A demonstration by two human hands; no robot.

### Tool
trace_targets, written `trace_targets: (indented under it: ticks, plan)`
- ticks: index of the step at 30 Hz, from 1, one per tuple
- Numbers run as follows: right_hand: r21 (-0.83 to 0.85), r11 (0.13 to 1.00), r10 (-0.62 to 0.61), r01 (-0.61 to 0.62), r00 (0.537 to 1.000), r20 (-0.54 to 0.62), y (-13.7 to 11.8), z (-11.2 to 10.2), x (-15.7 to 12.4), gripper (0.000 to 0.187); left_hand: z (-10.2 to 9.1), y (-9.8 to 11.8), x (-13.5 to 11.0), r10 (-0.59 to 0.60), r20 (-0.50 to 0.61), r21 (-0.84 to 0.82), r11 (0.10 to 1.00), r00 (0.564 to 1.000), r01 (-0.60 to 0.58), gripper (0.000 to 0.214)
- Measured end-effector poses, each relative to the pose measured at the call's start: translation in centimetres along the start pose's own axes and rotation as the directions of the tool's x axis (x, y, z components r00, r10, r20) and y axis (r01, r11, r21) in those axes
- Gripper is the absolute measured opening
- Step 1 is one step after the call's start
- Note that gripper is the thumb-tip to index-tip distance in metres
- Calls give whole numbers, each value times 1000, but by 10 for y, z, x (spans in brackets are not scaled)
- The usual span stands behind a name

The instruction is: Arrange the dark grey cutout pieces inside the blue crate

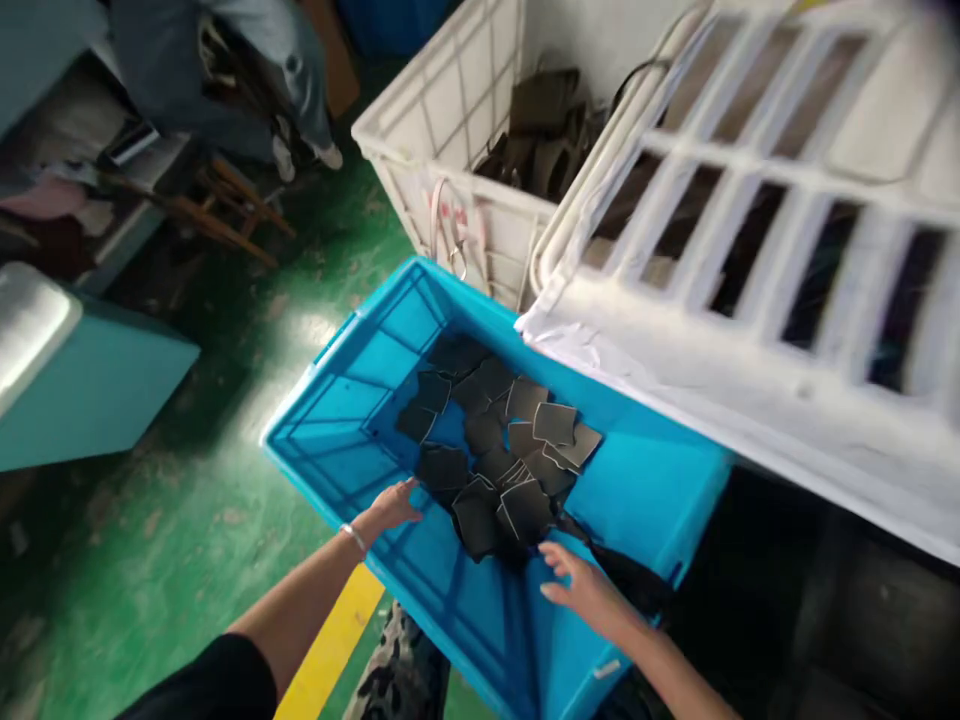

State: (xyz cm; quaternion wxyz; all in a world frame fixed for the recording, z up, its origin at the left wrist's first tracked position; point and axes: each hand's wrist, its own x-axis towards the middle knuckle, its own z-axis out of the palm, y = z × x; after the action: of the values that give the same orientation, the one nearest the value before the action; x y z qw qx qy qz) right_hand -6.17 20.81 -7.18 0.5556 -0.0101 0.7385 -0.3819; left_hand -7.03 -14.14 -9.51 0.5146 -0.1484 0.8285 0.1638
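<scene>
A blue plastic crate (pixel 352 400) stands tilted on the floor below me. Several dark, roughly square leather-like pieces (pixel 499 440) lie heaped in its bottom. My left hand (pixel 394 502) reaches into the crate with its fingers stretched toward the near edge of the pile, touching a dark piece. My right hand (pixel 581 585) hovers over the crate's near right side, fingers spread and empty, close to a black piece at the pile's edge. A thin bracelet circles my left wrist.
A white slatted crate (pixel 750 330) overlaps the blue crate's far right. Behind it stands a white crate (pixel 442 120) holding brown pieces. A teal cabinet (pixel 82 390) is at left, wooden stools and a seated person at the back, green floor with a yellow line.
</scene>
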Motion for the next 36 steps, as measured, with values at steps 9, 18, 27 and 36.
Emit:
trace_targets:
  ticks: [9, 18, 27, 36]
  plan:
    - [-555, 829, 9, 67, 991, 134, 50, -10, 329, 50, 155, 19, 229, 134, 158, -14, 991, 978, -134, 113]
    - [-720, 689, 118, 85, 967, 227, 104, 22, 392, 61, 187, 2, 286, 117, 188, 50, 990, 975, -128, 90]
    - [-720, 664, 308, 202, 803, 510, 119, 10, 362, 50, 186, 22, 271, 240, 318, 132, 947, 917, -294, 90]
    - [-736, 634, 297, 237, 804, 515, 147, 13, 345, 36, 199, 29, 288, 167, 434, 200, 940, 885, -276, 32]
